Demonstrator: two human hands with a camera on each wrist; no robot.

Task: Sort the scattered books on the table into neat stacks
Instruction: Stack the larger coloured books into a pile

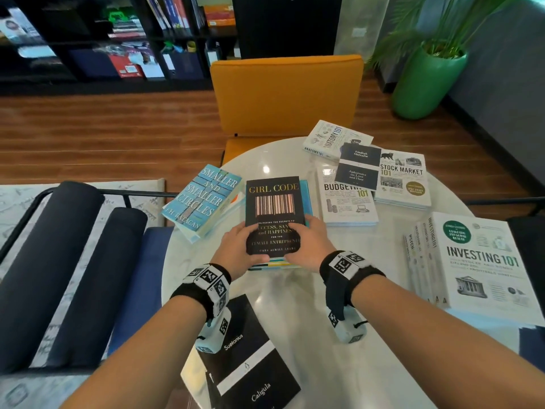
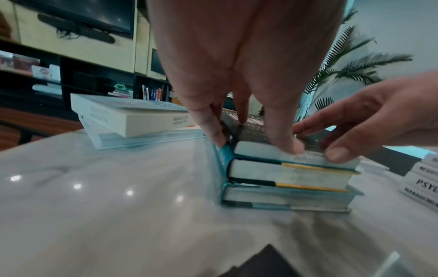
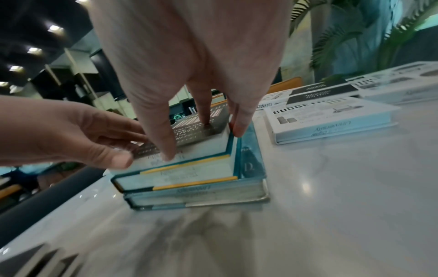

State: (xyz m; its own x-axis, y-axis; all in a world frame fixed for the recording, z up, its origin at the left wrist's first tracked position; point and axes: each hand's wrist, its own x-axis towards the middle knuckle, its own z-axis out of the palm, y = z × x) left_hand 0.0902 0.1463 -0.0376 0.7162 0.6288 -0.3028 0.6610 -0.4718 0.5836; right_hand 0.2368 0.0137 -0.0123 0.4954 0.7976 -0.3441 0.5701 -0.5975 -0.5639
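Because the black book (image 1: pixel 274 215) tops a stack (image 2: pixel 288 184) of two wider teal-edged books at the middle of the desk (image 1: pixel 295 320), both hands bracket its near end to square it with the layers below. The left hand (image 1: pixel 237 250) holds the near-left corner, thumb on the cover and fingers (image 2: pixel 213 131) run down the spine side; its grip is a light, partly closed pinch on the book. The right hand (image 1: pixel 309 242) mirrors this at the near-right corner, thumb on the cover, one fingertip (image 3: pixel 239 127) pressed to the right edge. This two-sided hold probably allows small shifts without tipping the stack. Left of it, a blue book (image 1: pixel 206 199) lies askew on another, so that pile is judged unsorted. Far right, white books (image 1: pixel 348 199) overlap loosely under a small dark one (image 1: pixel 358 166). At the right sits a squared white stack (image 1: pixel 472 261), apparently finished. One black paperback (image 1: pixel 250 361) lies alone at the near edge.
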